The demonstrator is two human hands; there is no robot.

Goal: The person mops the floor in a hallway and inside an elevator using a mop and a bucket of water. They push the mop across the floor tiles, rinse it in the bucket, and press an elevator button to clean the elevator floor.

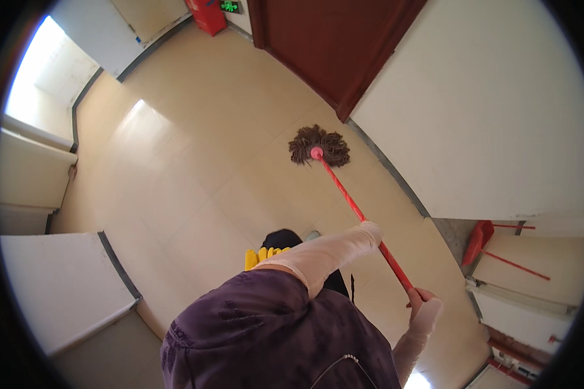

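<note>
A mop with a brown string head (338,146) rests on the tiled floor, its pink socket (317,153) joined to a red handle (346,195). The handle slants from the mop head down to the right, towards my body. Partway along it, my left hand (373,232) is wrapped around the shaft, largely covered by a pale sleeve. Lower down, close to the handle's top end, my right hand (420,297) grips it with the fingers curled. Yellow gloves (263,256) hang at my waist, partly hidden by my left arm.
A dark red door (326,53) and a white wall (477,121) with grey skirting border the floor beyond the mop. A red dustpan (479,243) stands in a recess at right. At the top is a red box (208,17). White wall corners (73,287) jut in at left.
</note>
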